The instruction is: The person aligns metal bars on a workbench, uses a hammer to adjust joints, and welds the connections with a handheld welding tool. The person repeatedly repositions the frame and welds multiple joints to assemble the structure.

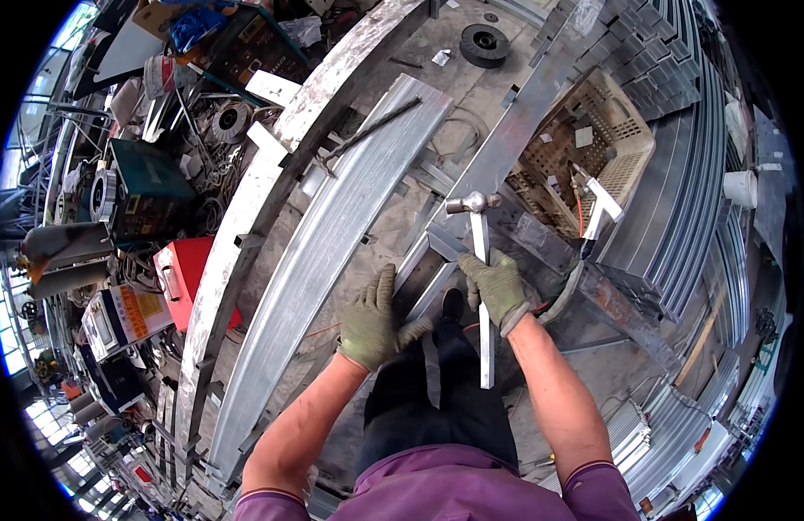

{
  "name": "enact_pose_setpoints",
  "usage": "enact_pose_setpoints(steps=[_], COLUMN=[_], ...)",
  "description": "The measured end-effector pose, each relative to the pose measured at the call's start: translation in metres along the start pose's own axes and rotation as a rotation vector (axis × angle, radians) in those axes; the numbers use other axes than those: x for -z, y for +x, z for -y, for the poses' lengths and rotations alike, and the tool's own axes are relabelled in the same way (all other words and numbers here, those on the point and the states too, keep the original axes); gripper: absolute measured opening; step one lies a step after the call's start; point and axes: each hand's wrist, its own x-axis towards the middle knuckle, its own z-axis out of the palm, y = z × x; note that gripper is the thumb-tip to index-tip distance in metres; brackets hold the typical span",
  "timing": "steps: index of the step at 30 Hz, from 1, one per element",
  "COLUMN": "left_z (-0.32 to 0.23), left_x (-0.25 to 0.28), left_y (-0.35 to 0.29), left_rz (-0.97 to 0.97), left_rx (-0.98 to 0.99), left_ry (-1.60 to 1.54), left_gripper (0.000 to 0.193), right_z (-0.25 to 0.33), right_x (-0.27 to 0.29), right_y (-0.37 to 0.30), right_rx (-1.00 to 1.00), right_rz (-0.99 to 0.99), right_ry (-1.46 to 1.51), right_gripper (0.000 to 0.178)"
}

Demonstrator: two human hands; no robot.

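Gripping the hammer [480, 260] partway down its flat metal handle, my gloved right hand [497, 286] is closed round it, head pointing far from me. My left hand [372, 321] presses flat, fingers spread, on a short steel section [419, 291] lying just right of the long galvanised channel [332, 252]. That steel looks rigid and heavy with sharp edges; I judge mid-length the safest hold.

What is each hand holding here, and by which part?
The right hand grips a hammer midway along its flat metal handle, head up. The left hand holds nothing; it rests flat on a metal bar.
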Motion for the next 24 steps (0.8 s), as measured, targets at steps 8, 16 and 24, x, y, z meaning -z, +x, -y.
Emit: enact_pose_setpoints(steps=[8,16,24], left_z=[-0.014,-0.030,-0.034], left_x=[-0.007,-0.020,-0.027], left_y=[0.003,0.010,0.012], left_rz=[-0.048,-0.109,-0.134], left_rx=[-0.170,-0.082,-0.084], left_ry=[0.141,0.150,0.145], left_gripper=[0.069,0.041,0.042], right_z=[-0.001,-0.014,-0.006], right_x=[0.011,0.016,0.009], right_y=[0.008,0.005,-0.008], right_rx=[0.038,0.073,0.092], right_rz=[-0.007,0.091,0.090], right_ry=[-0.093,0.048,0.002], right_gripper=[0.018,0.019,0.029])
